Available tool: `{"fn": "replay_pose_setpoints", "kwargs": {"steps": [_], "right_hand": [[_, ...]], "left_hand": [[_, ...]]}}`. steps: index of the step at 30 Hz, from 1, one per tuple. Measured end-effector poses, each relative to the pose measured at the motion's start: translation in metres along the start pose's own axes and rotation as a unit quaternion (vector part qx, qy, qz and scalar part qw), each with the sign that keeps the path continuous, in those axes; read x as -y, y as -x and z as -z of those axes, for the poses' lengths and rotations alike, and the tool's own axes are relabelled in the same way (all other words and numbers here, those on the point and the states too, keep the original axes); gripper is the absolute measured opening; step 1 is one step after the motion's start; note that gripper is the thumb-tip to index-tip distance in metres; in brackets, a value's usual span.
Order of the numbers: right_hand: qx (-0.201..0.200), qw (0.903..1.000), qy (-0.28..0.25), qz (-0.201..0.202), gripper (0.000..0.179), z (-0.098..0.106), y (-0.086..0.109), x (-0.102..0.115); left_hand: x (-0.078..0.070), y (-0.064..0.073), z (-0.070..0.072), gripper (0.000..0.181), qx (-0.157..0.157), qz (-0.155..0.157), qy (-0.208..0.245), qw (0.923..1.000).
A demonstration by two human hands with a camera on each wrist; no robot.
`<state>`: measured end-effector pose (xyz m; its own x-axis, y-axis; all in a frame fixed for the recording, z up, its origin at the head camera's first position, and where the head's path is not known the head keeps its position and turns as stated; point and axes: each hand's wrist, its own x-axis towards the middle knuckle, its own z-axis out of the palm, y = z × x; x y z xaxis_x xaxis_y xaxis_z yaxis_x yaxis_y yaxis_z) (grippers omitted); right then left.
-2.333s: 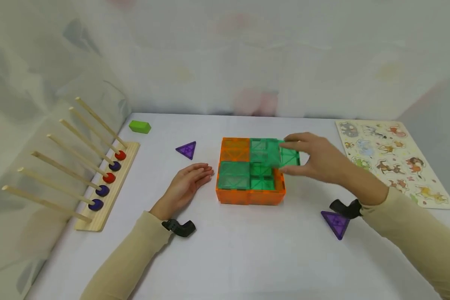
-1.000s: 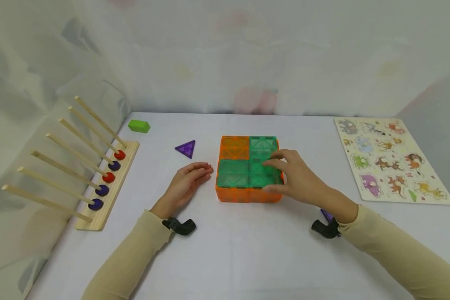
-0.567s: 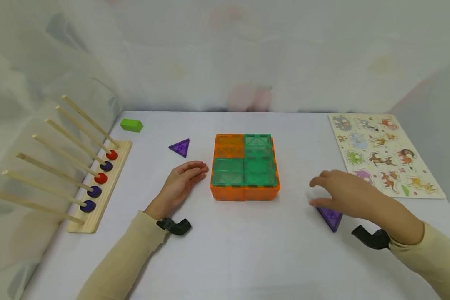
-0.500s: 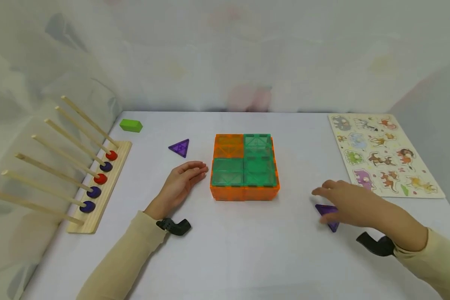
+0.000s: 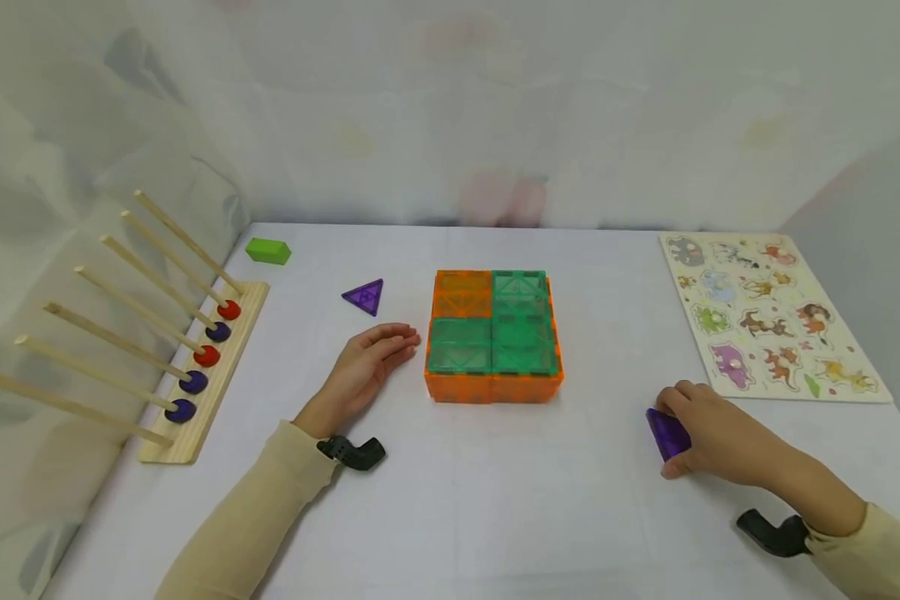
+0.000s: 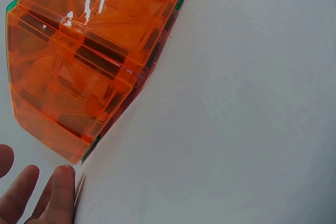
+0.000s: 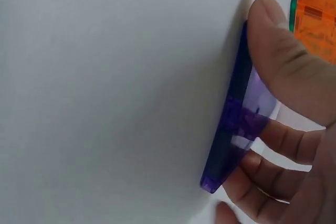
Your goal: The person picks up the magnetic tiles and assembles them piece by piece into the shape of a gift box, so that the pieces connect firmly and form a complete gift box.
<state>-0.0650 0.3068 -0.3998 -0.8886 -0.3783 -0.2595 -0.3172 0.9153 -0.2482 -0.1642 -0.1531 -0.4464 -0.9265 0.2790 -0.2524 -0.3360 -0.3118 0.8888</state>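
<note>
My right hand [image 5: 720,433] pinches a purple triangular magnetic tile [image 5: 667,435] between thumb and fingers at the right of the table. The right wrist view shows that tile [image 7: 236,114] seen nearly edge-on. In the middle stands a low box of magnetic tiles [image 5: 495,387] with orange sides; its top shows one orange square and several green ones. My left hand [image 5: 363,371] rests on the table left of the box, fingers relaxed and holding nothing. Its fingertips [image 6: 63,174] lie close to a corner of the box in the left wrist view.
A second purple triangle tile [image 5: 365,297] lies behind my left hand, and a green block [image 5: 267,251] sits at the back left. On the left stands a wooden peg rack [image 5: 187,446] with red and blue beads. An animal puzzle board [image 5: 776,321] lies at the right.
My right hand set a green square tile onto the box's front right, let go, moved right and down, and took hold of the purple triangle tile. My left hand stayed put.
</note>
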Motion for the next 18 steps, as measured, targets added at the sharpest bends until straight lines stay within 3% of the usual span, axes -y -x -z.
{"fn": "replay_pose_setpoints", "kwargs": {"steps": [6,11,15,18], "right_hand": [[0.037,0.9984,-0.034,-0.027,0.075,0.007,-0.003,-0.001],[0.021,0.9991,-0.036,-0.008,0.038,0.022,-0.006,-0.001],[-0.051,0.998,-0.035,0.012,0.016,0.054,-0.019,0.012],[-0.14,0.9872,-0.072,0.022,0.011,0.077,-0.037,0.034]], "left_hand": [[0.0,-0.001,0.0,0.033,-0.002,-0.003,-0.002,1.0],[0.0,-0.001,-0.001,0.035,0.0,0.0,-0.004,1.0],[0.001,-0.001,0.0,0.035,-0.003,-0.002,-0.004,1.0],[0.001,0.0,-0.001,0.036,-0.003,-0.003,-0.005,1.0]]}}
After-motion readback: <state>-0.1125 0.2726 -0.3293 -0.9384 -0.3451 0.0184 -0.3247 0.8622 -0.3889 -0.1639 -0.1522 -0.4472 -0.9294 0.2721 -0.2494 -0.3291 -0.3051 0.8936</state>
